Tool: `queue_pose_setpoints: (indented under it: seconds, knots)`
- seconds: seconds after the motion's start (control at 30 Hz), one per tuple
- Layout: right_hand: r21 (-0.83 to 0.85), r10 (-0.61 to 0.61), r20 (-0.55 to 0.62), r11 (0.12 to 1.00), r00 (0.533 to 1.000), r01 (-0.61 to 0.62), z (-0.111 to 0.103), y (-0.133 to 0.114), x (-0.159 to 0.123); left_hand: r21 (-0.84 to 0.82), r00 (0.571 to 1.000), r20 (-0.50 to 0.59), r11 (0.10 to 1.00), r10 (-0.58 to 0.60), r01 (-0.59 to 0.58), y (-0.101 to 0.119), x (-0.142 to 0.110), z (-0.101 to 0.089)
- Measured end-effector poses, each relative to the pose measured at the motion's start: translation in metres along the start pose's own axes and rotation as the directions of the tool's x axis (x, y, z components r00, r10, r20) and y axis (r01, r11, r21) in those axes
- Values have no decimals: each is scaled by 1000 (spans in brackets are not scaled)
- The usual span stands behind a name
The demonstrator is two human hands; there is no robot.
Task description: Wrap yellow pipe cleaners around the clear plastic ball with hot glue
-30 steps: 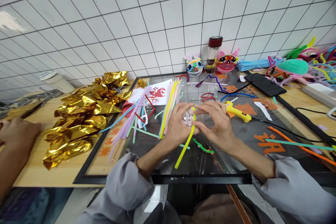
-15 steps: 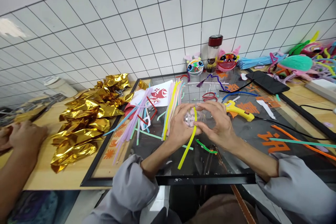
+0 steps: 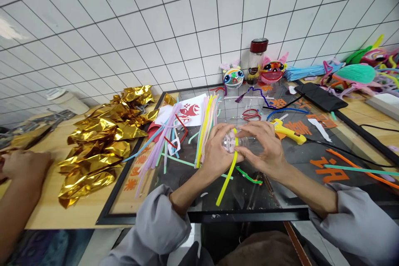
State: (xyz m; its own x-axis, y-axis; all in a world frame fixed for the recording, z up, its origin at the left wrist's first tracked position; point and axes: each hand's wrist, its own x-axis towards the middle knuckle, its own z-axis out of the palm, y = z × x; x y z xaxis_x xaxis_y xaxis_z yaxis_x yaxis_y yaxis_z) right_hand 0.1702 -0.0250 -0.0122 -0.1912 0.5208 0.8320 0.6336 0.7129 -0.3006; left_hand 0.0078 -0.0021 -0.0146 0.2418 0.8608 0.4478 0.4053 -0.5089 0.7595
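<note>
Between my two hands is a small clear plastic piece, rounded, with pale pink bits showing inside it. My left hand wraps round its left side. A yellow pipe cleaner lies across the clear piece, its free end hanging down toward me. My right hand pinches the pipe cleaner against the piece with thumb and fingers. Just below my hands a short green twisted pipe cleaner lies on the dark glass panel. The fingers hide part of the clear piece.
A yellow glue gun with a black cord lies right of my hands. Red-handled scissors are behind them. Bundled pipe cleaners, crumpled gold foil and another person's hand are leftward. A bottle and phone stand farther back.
Both hands keep the same grip on the clear piece and yellow pipe cleaner. The view has shifted slightly, so my hands appear a little farther right. The other person's hand moved slightly.
</note>
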Motion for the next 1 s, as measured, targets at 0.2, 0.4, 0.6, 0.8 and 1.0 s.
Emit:
queue_pose_setpoints:
  seconds: [0.2,0.4,0.6,0.8,1.0]
  knots:
    - [11,-43,-31,999,999,43,-1,0,-1,-21,1000,28,1000,4,-3,0,-1,0]
    - [32,-60,-52,998,997,61,0,2,-2,-15,999,36,1000,-2,2,3,-1,0]
    - [12,-74,-48,997,996,74,0,1,-3,-21,1000,25,1000,5,-4,3,-1,0]
    - [34,-85,1,996,996,85,-1,5,-8,-7,999,39,1000,-22,22,5,0,-1]
    - [118,-19,-10,993,1000,20,1,5,-11,-11,1000,17,1000,18,-18,5,-2,3]
